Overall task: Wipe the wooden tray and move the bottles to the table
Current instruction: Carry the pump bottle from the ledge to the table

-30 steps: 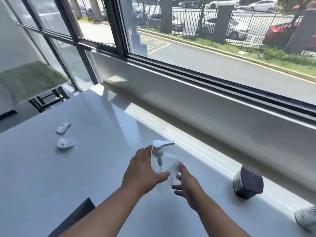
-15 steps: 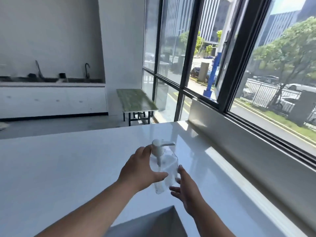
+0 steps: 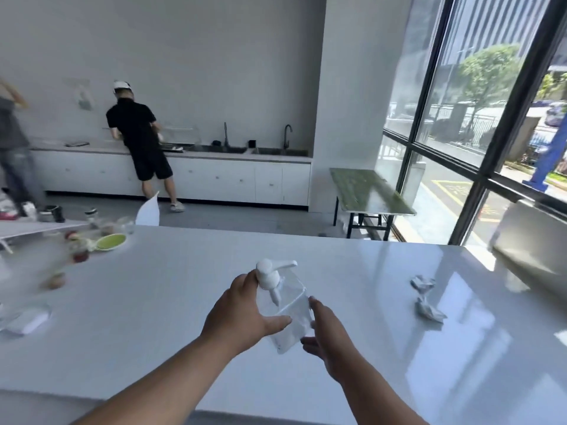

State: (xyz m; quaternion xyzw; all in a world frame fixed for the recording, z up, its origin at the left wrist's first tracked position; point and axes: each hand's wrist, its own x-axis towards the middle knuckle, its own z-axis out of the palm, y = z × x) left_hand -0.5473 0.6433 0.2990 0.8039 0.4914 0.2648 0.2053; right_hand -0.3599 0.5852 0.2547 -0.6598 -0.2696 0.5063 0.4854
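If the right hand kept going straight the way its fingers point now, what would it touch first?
The right hand points left and slightly away, fingertips almost at the clear pump bottle held by the left hand. It would meet the bottle's side first; whether it already touches is unclear.

Sunlit floor-to-ceiling windows (image 3: 478, 124); left of them a green-topped bench (image 3: 371, 191), farther left a white sink counter (image 3: 214, 176) against the grey wall.

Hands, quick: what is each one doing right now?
Left hand: closed around the clear pump bottle.
Right hand: fingers against the bottle's other side; whether it grips cannot be told.
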